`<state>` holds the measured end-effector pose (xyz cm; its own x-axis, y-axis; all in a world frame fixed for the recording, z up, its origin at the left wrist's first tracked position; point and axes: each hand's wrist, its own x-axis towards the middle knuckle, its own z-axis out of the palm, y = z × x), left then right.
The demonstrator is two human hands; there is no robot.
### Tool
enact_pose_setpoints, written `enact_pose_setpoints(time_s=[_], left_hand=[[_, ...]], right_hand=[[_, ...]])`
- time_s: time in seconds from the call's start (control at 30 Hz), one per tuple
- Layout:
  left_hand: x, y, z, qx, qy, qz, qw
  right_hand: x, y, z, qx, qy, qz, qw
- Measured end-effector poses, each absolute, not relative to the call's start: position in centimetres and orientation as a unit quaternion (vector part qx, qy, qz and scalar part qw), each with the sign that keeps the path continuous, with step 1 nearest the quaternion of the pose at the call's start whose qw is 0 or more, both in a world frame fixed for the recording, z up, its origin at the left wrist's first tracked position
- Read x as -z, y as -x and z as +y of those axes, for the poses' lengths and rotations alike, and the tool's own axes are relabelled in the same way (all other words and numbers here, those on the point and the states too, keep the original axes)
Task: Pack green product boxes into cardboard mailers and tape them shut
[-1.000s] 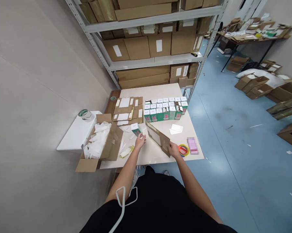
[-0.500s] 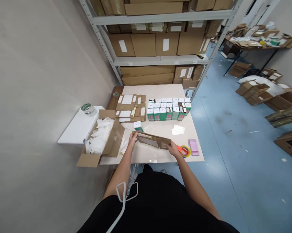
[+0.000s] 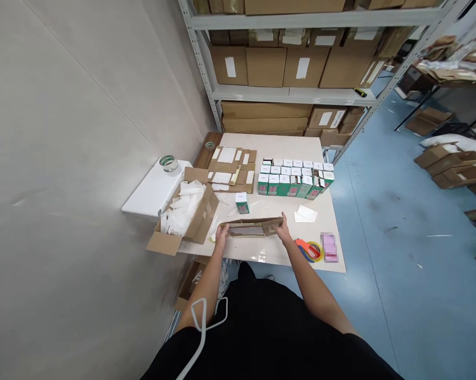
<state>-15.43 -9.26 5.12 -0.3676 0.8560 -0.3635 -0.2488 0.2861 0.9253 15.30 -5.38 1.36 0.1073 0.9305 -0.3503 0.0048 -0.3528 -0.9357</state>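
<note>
A flattened brown cardboard box [image 3: 250, 228] with a white label lies near the front of the pale table [image 3: 277, 145]. My left hand [image 3: 222, 235] grips its left end and my right hand [image 3: 284, 230] grips its right end. Just behind it stands a single small green-and-white box [image 3: 242, 202]. Further back, several more green-and-white boxes [image 3: 295, 178] stand in rows.
An open carton of white packing pieces [image 3: 184, 214] sits at the table's left edge, beside a white side surface with a tape roll [image 3: 168, 162]. Flat cardboard sheets [image 3: 232, 169] lie at the back left. An orange tape dispenser [image 3: 309, 249] and white cards [image 3: 306, 214] lie right. Shelves of cartons [image 3: 285, 63] stand behind.
The cardboard box, held slanted by my right hand alone, has been turned level across the table front. My left hand moved from the single green box onto its left end.
</note>
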Motion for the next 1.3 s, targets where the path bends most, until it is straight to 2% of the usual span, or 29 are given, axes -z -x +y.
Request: enact_pose_setpoints(time_s=[0.33, 0.57, 0.83, 1.3], left_hand=[[-3.0, 14.2, -8.1, -0.489, -0.331, 0.644, 0.488], [-2.4, 13.1, -8.9, -0.448, -0.421, 0.604, 0.507], [-0.6, 13.2, -10.3, -0.396, -0.469, 0.611, 0.5], [-1.0, 13.5, -11.1, -0.367, -0.479, 0.644, 0.47]], right_hand=[[-0.3, -14.2, -5.7, -0.564, 0.616, -0.369, 0.408], [0.3, -14.2, -6.0, -0.562, 0.622, -0.341, 0.425], [1.5, -14.7, -8.1, -0.498, 0.657, -0.317, 0.469], [1.1, -14.7, -8.6, -0.428, 0.712, -0.363, 0.423]])
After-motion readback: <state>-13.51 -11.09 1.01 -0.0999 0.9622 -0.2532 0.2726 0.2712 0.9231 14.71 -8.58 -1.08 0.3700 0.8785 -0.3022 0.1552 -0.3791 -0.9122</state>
